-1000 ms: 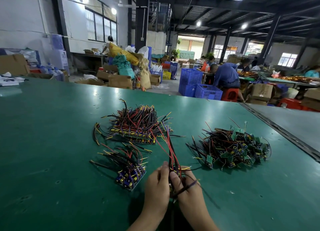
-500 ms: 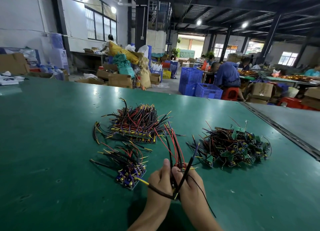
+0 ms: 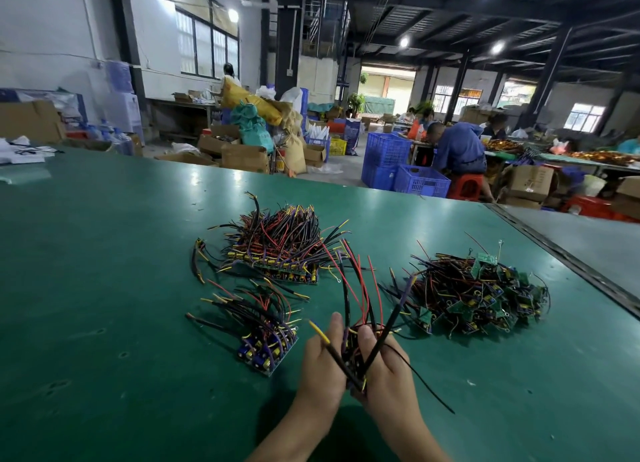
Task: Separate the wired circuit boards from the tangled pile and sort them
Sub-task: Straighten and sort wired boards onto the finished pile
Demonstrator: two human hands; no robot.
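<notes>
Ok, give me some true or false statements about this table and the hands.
1. The left hand and right hand both grip one wired bundle. True.
2. The green-board pile lies left of the hands. False: it lies to their right.
3. A far group and a near group lie on the table, left of the hands. True.
4. The table is red. False: it is green.

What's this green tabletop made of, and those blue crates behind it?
Green tabletop: probably a rubber or vinyl mat with a satin finish; the lamps reflect softly in it and small dents mark it. Blue crates: most likely moulded plastic, matte; their walls are an even open lattice.
</notes>
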